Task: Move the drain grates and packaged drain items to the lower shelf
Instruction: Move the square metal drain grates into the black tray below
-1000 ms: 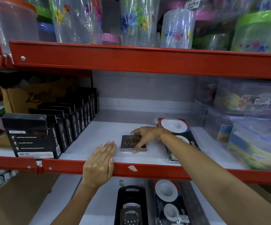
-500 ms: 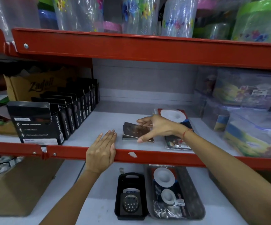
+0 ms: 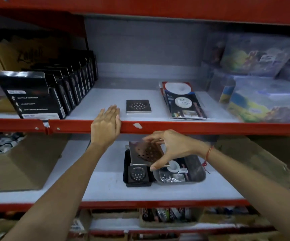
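1. My right grip [image 3: 168,150] pinches a square grate [image 3: 147,153], thumb under its near edge and fingers over its far edge; the grate tilts, holes facing me.
2. That grate hangs below the red rail [image 3: 175,126], above the black tray [image 3: 126,178] on the lower shelf [image 3: 106,188], not touching either as far as I can tell.
3. The tray already has one grate [image 3: 137,173] in it; just right of it a grey tray [image 3: 200,174] holds a drain pack [image 3: 173,171].
4. My left grip [image 3: 106,126] lies flat and open over the rail, fingers on the upper shelf [image 3: 106,96], holding nothing.
5. Beyond the rail a second grate [image 3: 138,106] lies flat, and another pack [image 3: 182,100] lies to its right.
6. Black boxes [image 3: 53,94] stand behind the rail's left end.
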Demonstrator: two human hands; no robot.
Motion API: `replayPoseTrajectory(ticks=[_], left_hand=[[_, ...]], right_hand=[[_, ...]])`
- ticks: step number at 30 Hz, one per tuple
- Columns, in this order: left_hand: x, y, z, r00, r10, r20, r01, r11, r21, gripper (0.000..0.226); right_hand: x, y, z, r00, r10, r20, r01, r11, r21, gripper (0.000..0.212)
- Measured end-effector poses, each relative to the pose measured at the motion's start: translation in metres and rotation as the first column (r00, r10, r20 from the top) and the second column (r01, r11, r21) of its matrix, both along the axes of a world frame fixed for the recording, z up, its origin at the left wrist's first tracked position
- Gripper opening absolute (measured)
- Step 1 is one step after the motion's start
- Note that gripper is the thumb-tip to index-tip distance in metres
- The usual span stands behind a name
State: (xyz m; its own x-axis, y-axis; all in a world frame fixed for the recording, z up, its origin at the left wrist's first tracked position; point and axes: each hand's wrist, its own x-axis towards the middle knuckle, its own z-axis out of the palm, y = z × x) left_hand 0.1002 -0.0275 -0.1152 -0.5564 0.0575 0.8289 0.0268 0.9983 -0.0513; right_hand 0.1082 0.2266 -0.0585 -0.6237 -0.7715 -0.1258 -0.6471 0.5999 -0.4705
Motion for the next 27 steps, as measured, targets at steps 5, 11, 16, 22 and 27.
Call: replayPoseTrajectory(ticks=[5, 11, 16, 22, 27], left_hand=[[-0.005, -0.004, -0.004, 0.996, -0.034, -0.087, 0.034, 0.999, 0.000, 0.038], [-0.019, -0.011, -0.010, 0.968, -0.119, -0.223, 0.109, 0.993, -0.056, 0.040], [-0.027, -0.016, -0.016, 0.948, -0.150, -0.280, 0.123, 0.986, -0.113, 0.044], [-0.033, -0.020, -0.020, 0.936, -0.153, -0.318, 0.108, 0.982, -0.155, 0.048], [-0.035, -0.019, -0.023, 0.928, -0.155, -0.338, 0.104, 0.981, -0.165, 0.051]], right_hand=[[-0.014, -0.017, -0.062, 0.999, -0.021, -0.044, 0.025, 0.996, 0.089, 0.102], [-0.055, -0.045, -0.134, 0.993, -0.114, -0.001, 0.112, 0.977, 0.179, 0.108], [-0.084, -0.067, -0.183, 0.994, -0.105, 0.010, 0.098, 0.953, 0.285, 0.111], [-0.104, -0.085, -0.222, 0.999, -0.034, 0.006, 0.028, 0.905, 0.425, 0.111], [-0.106, -0.091, -0.235, 0.999, 0.032, -0.023, -0.018, 0.886, 0.464, 0.101]])
